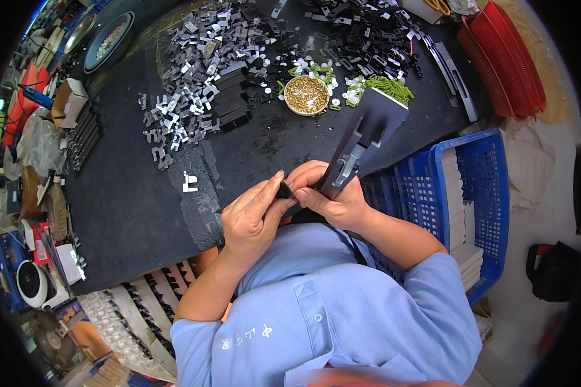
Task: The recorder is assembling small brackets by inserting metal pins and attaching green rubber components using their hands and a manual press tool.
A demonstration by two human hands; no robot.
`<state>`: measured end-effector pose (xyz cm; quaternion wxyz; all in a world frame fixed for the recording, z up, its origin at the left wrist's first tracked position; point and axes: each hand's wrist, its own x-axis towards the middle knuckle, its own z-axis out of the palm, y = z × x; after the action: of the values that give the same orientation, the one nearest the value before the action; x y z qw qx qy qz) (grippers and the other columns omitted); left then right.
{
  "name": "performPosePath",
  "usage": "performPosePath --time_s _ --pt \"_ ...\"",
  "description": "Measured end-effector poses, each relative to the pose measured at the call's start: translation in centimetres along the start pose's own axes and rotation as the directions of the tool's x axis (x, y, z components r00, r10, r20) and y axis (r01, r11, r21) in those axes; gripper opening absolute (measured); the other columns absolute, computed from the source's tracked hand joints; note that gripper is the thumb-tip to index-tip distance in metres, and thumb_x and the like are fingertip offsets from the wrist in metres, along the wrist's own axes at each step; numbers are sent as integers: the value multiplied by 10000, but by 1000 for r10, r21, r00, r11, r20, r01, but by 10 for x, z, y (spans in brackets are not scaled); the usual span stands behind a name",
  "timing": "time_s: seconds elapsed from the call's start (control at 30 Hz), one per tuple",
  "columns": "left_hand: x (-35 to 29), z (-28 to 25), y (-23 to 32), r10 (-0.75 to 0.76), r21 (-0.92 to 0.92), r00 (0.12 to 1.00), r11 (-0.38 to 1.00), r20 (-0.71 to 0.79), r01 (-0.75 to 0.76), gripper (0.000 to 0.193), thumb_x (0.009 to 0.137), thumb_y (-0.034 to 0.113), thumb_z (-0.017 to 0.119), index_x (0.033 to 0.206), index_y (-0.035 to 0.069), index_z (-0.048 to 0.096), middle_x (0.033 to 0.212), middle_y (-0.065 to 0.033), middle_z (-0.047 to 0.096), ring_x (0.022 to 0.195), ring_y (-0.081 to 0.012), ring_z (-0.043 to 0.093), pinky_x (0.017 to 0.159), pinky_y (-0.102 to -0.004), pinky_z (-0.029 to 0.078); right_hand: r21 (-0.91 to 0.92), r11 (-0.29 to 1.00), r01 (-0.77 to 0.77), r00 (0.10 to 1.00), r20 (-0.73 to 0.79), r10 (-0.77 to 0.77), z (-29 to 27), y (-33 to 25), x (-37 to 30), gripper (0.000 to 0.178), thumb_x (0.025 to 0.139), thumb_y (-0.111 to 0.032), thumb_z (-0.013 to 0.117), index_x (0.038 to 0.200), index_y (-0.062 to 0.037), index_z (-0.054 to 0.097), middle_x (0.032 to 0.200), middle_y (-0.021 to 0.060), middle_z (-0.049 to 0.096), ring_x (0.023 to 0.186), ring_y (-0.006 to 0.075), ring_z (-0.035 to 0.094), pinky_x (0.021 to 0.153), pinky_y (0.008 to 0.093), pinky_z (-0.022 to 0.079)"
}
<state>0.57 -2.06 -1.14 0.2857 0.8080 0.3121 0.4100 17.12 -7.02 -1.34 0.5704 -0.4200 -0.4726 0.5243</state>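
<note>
Close to my body, above the table's near edge, both hands meet. My right hand (339, 200) grips a long dark-grey metal housing (352, 145) that tilts up and to the right, with a lighter metal fitting in its recess. The fingers of my left hand (248, 216) pinch a small black part (285, 190) beside the housing's lower end. My right fingertips touch that part too, and its exact shape is partly hidden. On the table just left of my hands lies a single silver bracket (190, 182).
Farther back are a heap of metal brackets (206, 39), a pile of black parts (374, 39), a round tub of small brass pieces (306, 95) and green links (390, 87). Blue crates (497, 219) stand at right, red baskets (507, 64) behind them. Tools line the left edge.
</note>
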Motion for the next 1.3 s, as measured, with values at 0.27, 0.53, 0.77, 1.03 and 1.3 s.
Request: performPosePath --time_s 0.27,0.53,0.77,1.03,1.3 --pt "4 -4 1 140 145 984 977 111 -156 467 674 23 746 1124 19 621 922 -146 664 727 -254 668 615 -304 542 -270 956 115 993 12 -116 -5 6 5 129 818 -35 612 937 12 599 779 54 583 585 100 593 495 233 489" --pt "0 -2 -6 62 -14 997 998 50 -61 444 679 8 738 1109 24 629 943 -141 664 759 -246 672 640 -303 548 111 957 -269 963 36 267 -7 -5 -1 99 840 65 565 923 35 610 990 116 604 731 110 568 643 241 481" --pt "-2 -4 -5 89 8 995 996 54 -89 452 669 15 749 1105 34 633 945 -136 663 756 -247 670 640 -307 546 125 964 -234 972 42 231 -6 -7 -1 83 835 60 585 903 29 622 1006 123 600 722 110 572 631 237 484" --pt "-2 -2 -6 103 33 993 994 65 -106 469 668 6 747 1119 43 626 937 -125 659 750 -241 663 635 -304 542 81 974 -211 977 54 207 -9 -3 -1 79 835 49 599 905 27 628 1014 126 598 715 105 573 618 227 485" --pt "-3 -6 0 152 181 981 968 118 -172 495 637 -12 742 1113 8 609 929 -141 652 738 -265 652 632 -318 535 -260 958 125 990 -26 -136 -4 3 0 95 755 4 613 843 27 584 750 83 589 656 135 596 542 279 450"
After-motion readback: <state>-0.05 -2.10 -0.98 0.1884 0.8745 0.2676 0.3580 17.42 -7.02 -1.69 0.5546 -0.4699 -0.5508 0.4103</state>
